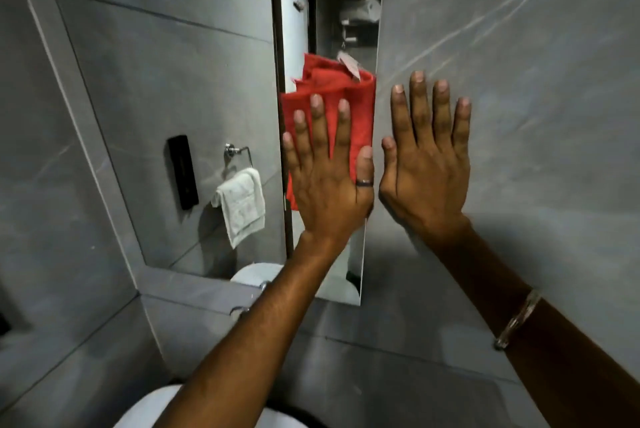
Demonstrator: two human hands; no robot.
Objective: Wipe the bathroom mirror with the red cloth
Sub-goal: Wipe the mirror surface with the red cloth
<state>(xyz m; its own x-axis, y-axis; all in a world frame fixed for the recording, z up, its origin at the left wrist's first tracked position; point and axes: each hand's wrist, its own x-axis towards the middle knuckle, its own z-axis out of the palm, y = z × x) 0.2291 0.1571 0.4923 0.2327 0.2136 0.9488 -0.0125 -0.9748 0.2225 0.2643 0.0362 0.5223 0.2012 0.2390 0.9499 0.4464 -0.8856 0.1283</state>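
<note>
Grey tiled walls (519, 47), dim light. White towel (242, 206) on chrome ring (239, 154); black wall dispenser (183, 171) beside it.

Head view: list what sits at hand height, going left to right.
Black wall dispenser → chrome towel ring → white hand towel → left hand flat on the red cloth → right hand flat on the grey wall.

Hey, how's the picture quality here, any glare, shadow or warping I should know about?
Head view: dim, even light, no strong glare on the mirror; wide-angle warping bends the wall lines; a soft shadow falls below the right hand; the left hand and red cloth are fairly sharp, edges slightly soft.
</note>
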